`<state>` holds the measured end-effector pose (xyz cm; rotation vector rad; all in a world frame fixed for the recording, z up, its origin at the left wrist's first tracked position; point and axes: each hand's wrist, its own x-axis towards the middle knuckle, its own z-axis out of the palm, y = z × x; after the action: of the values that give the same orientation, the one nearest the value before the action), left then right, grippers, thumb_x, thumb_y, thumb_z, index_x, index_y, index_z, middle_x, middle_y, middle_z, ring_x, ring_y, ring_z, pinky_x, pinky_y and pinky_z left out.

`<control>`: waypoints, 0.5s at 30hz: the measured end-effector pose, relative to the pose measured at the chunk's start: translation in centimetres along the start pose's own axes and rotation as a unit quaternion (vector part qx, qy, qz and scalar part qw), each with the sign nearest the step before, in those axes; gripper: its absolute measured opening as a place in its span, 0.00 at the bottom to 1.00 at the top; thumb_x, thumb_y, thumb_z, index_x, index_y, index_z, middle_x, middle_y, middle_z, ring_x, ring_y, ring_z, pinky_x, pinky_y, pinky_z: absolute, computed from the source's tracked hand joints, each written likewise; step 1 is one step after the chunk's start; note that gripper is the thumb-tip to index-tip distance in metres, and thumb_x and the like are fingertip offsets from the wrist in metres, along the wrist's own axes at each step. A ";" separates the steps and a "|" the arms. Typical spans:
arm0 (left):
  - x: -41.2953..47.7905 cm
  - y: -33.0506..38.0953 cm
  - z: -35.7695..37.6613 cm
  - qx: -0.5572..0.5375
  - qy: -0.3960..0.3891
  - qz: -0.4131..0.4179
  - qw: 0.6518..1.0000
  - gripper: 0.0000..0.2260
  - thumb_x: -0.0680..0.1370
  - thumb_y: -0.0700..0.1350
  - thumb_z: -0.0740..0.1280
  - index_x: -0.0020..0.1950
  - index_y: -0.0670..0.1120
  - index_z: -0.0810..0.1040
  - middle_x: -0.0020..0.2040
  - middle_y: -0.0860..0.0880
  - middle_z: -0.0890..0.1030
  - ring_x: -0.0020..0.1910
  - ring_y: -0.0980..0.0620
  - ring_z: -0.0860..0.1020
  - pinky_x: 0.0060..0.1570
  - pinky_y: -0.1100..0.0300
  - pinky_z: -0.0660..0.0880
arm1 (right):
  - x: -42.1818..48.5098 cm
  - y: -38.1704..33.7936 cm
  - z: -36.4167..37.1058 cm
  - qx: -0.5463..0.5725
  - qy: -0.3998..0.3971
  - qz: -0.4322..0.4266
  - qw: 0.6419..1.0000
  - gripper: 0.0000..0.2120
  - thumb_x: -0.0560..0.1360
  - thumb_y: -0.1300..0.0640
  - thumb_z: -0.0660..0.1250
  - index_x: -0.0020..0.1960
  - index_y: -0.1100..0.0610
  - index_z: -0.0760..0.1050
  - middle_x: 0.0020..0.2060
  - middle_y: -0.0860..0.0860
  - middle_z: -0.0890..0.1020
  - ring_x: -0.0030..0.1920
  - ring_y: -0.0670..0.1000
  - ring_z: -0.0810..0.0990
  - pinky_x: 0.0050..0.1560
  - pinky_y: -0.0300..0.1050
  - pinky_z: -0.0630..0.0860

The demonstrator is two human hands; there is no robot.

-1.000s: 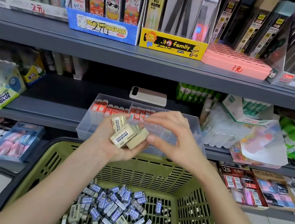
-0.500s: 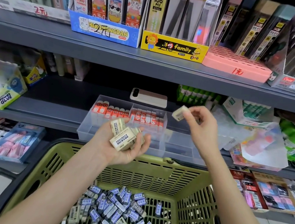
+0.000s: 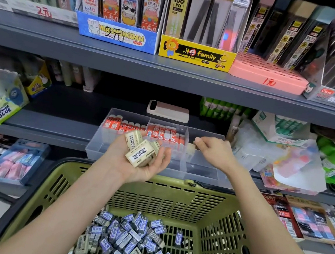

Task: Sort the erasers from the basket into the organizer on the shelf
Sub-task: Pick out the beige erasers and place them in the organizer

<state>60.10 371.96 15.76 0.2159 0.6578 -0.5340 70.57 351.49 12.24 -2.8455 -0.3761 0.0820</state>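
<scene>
A shop shelf was viewed from above a person's two bare arms. The left hand (image 3: 136, 163) was held palm up in front of the clear organizer (image 3: 96, 149), its fingers curled loosely around a small stack of cream erasers (image 3: 141, 152) printed with the word DRAWING. The right hand (image 3: 215, 151) was stretched over the organizer's right-hand compartment. A single cream eraser (image 3: 190, 148) was pinched between its thumb and fingertips, just beside the divider. Whether that eraser touched the organizer could not be told. Rows of upright red-sleeved erasers (image 3: 162, 132) were stood at the back of the left and middle compartments. The organizer was set on the grey shelf (image 3: 57, 121), with a pale pink phone (image 3: 167, 111) laid flat behind it. Below the hands, a green basket (image 3: 175, 193) was seen, and a heap of blue-labelled erasers (image 3: 127, 240) was piled in its bottom.
</scene>
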 end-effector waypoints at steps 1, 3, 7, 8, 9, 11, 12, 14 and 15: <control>0.0 0.0 0.1 0.000 0.001 0.002 1.000 0.14 0.69 0.45 0.67 0.48 0.37 0.75 0.39 0.34 0.77 0.33 0.38 0.79 0.22 0.54 0.78 | -0.5 -0.5 -0.3 -0.017 0.056 -0.022 0.998 0.17 0.81 0.49 0.52 0.55 0.54 0.78 0.52 0.53 0.82 0.57 0.58 0.74 0.57 0.50 0.62; 0.1 -0.1 0.1 0.004 0.006 0.009 1.000 0.14 0.71 0.46 0.67 0.48 0.36 0.74 0.39 0.33 0.77 0.33 0.37 0.79 0.23 0.51 0.79 | -2.4 -2.1 -1.3 0.078 0.170 -0.085 0.979 0.14 0.79 0.48 0.57 0.56 0.51 0.79 0.52 0.48 0.82 0.56 0.55 0.74 0.56 0.50 0.63; 0.2 -0.2 0.3 0.036 0.006 0.018 0.999 0.14 0.74 0.47 0.66 0.50 0.36 0.76 0.39 0.36 0.78 0.36 0.38 0.80 0.23 0.50 0.78 | -7.1 -6.4 -3.1 0.207 0.184 -0.291 0.916 0.17 0.72 0.42 0.64 0.58 0.46 0.78 0.54 0.42 0.79 0.58 0.47 0.72 0.59 0.46 0.63; 0.1 -0.3 0.5 0.043 0.000 0.019 0.999 0.14 0.74 0.47 0.65 0.47 0.36 0.77 0.37 0.36 0.79 0.34 0.38 0.81 0.21 0.52 0.77 | -7.7 -7.2 -3.2 0.175 0.168 -0.313 0.918 0.18 0.71 0.42 0.65 0.59 0.46 0.78 0.55 0.42 0.78 0.58 0.47 0.71 0.58 0.45 0.62; 0.1 -0.5 0.6 0.046 -0.010 0.016 0.999 0.13 0.75 0.46 0.64 0.43 0.35 0.78 0.34 0.37 0.79 0.31 0.38 0.81 0.20 0.53 0.75 | -8.1 -7.9 -3.2 0.139 0.156 -0.319 0.924 0.19 0.71 0.41 0.66 0.59 0.47 0.78 0.55 0.43 0.78 0.57 0.48 0.71 0.57 0.45 0.61; -0.1 -1.0 0.8 0.049 -0.025 0.013 0.998 0.16 0.75 0.45 0.63 0.33 0.35 0.78 0.29 0.40 0.77 0.25 0.40 0.79 0.16 0.58 0.72 | -8.3 -8.7 -3.2 0.097 0.145 -0.302 0.937 0.20 0.70 0.42 0.67 0.58 0.50 0.79 0.54 0.45 0.78 0.56 0.49 0.71 0.56 0.45 0.62; -0.1 -1.2 0.8 0.052 -0.026 0.016 0.998 0.18 0.75 0.45 0.63 0.29 0.35 0.78 0.27 0.41 0.77 0.22 0.42 0.78 0.16 0.60 0.72 | -8.4 -9.0 -3.1 0.096 0.144 -0.289 0.942 0.19 0.70 0.43 0.68 0.58 0.52 0.80 0.53 0.45 0.79 0.56 0.49 0.71 0.56 0.45 0.62; 0.0 -1.3 0.6 0.057 -0.021 0.024 0.998 0.17 0.75 0.46 0.64 0.32 0.36 0.79 0.27 0.41 0.77 0.23 0.41 0.79 0.21 0.57 0.77 | -8.7 -9.2 -2.7 0.130 0.136 -0.270 0.944 0.17 0.70 0.46 0.71 0.56 0.53 0.80 0.52 0.45 0.78 0.56 0.49 0.70 0.57 0.45 0.62; 0.1 -1.3 0.5 0.061 -0.019 0.028 0.998 0.14 0.75 0.46 0.64 0.37 0.37 0.79 0.28 0.40 0.77 0.24 0.41 0.79 0.26 0.54 0.79 | -8.9 -9.2 -2.5 0.164 0.125 -0.263 0.942 0.16 0.69 0.48 0.73 0.54 0.53 0.80 0.50 0.44 0.78 0.56 0.48 0.71 0.58 0.43 0.63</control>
<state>59.76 370.61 16.07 0.3362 0.5807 -0.5239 59.93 357.08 17.37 -2.3024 -0.9484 -0.2918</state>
